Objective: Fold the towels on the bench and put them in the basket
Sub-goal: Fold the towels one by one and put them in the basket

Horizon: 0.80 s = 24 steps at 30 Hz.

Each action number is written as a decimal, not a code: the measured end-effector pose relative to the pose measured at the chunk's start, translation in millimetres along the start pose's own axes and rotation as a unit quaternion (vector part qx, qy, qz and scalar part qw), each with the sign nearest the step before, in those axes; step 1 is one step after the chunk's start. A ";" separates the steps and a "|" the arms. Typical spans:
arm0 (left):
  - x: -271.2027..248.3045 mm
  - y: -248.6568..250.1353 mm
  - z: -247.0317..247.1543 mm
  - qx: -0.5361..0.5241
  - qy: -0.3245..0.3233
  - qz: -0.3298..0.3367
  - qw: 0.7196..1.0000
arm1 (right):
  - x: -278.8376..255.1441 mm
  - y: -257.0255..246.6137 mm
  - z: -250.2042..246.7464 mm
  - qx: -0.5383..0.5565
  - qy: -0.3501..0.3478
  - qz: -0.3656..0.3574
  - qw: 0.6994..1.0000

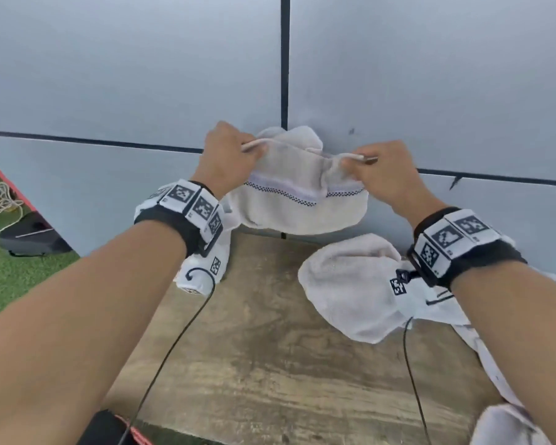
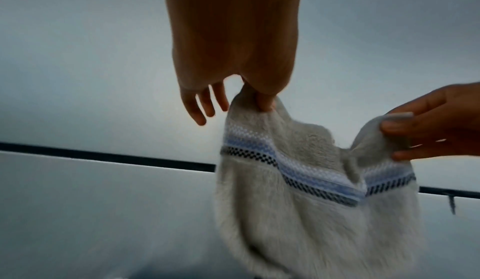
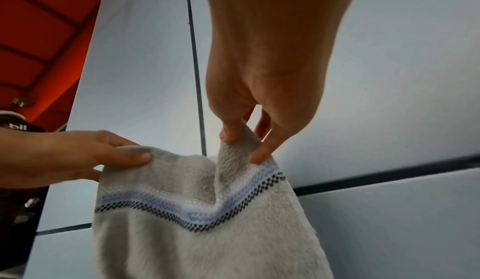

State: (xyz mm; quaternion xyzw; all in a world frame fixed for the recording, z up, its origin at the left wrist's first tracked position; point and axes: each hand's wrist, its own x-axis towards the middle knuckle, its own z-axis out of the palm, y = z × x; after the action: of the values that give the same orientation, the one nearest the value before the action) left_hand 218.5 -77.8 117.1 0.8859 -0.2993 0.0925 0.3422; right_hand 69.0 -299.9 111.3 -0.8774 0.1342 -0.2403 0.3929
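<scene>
Got the striped towel [image 1: 297, 200] up in the air in front of the grey wall [image 1: 126, 69], hanging clear above the back end of the bench [image 1: 264, 348]. My left hand [image 1: 225, 159] has a narrow grip on its top left corner, thumb and forefinger pinching while the other fingers [image 2: 205, 104] hang loose. My right hand [image 1: 379, 170] pinches the top right corner the same way. The top edge sags a bit between them, and the blue and black checkered band runs across under it. Another towel [image 1: 350, 290] sits crumpled on the bench under my right wrist, with more white cloth [image 1: 482, 354] trailing toward the near right corner.
</scene>
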 end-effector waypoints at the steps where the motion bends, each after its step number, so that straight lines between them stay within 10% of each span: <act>1: 7.6 -4.8 -3.8 0.027 0.037 -0.016 0.999 | 8.9 1.5 -6.5 -0.021 0.027 0.001 0.999; 8: 18.5 -6.9 -26.4 0.132 0.020 -0.094 0.987 | 33.2 20.2 -35.8 -0.065 0.142 -0.019 0.988; 13: 18.6 -0.2 -22.5 -0.152 -0.057 -0.162 0.973 | 32.0 23.3 -33.9 0.001 0.116 0.065 0.991; 18: 25.2 16.8 -21.8 -0.294 -0.011 -0.102 0.950 | 27.1 19.1 -48.4 0.155 0.148 0.073 0.974; 24: 28.2 18.7 -21.2 -0.228 -0.033 -0.073 0.970 | 16.3 25.5 -63.3 0.157 0.095 0.090 0.979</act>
State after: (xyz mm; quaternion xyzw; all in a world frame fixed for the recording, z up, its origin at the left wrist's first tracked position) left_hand 231.0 -88.0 153.7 0.8065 -0.2579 -0.0325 0.5311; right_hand 48.3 -363.1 133.6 -0.7622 0.2095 -0.3044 0.5315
